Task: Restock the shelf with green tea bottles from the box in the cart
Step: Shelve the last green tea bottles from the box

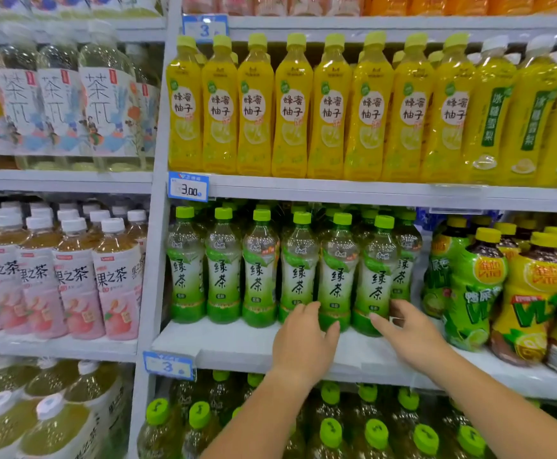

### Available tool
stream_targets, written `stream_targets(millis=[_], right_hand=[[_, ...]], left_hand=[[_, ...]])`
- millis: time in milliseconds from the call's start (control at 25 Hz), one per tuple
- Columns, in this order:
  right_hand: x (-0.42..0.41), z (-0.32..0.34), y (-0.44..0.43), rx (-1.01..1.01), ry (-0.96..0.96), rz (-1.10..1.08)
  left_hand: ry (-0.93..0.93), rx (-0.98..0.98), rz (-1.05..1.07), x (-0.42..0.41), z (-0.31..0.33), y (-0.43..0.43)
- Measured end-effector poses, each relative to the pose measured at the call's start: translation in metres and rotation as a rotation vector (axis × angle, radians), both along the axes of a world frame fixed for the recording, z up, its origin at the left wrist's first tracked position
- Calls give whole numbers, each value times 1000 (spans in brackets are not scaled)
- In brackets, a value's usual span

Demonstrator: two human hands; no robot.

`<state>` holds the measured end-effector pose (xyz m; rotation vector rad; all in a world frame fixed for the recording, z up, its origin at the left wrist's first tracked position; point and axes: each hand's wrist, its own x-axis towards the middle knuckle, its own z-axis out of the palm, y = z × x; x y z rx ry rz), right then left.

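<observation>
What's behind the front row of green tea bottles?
More green tea bottles: green caps and shoulders show behind the front row. How deep they go, and the back of the shelf, is covered.

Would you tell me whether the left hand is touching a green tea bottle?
Touching: the head view shows the left hand with fingers wrapped round the base of the bottle.

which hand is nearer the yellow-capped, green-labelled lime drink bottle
Right. The right hand grips a green-capped plastic green tea bottle left of that lime drink bottle; the left hand grips the neighbouring tea bottle, farther left.
</observation>
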<state>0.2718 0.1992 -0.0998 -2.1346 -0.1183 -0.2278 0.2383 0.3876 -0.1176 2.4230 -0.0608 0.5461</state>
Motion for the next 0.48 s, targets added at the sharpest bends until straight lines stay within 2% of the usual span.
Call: stream_targets(millis=[320,480], right_hand=[[-75,17,-5,79,368,-14],[-135,56,-14,197,529,-57]], left_hand=[[530,-374,-125,-44,42,-13],[645,-417,-152,-93,96,-20]])
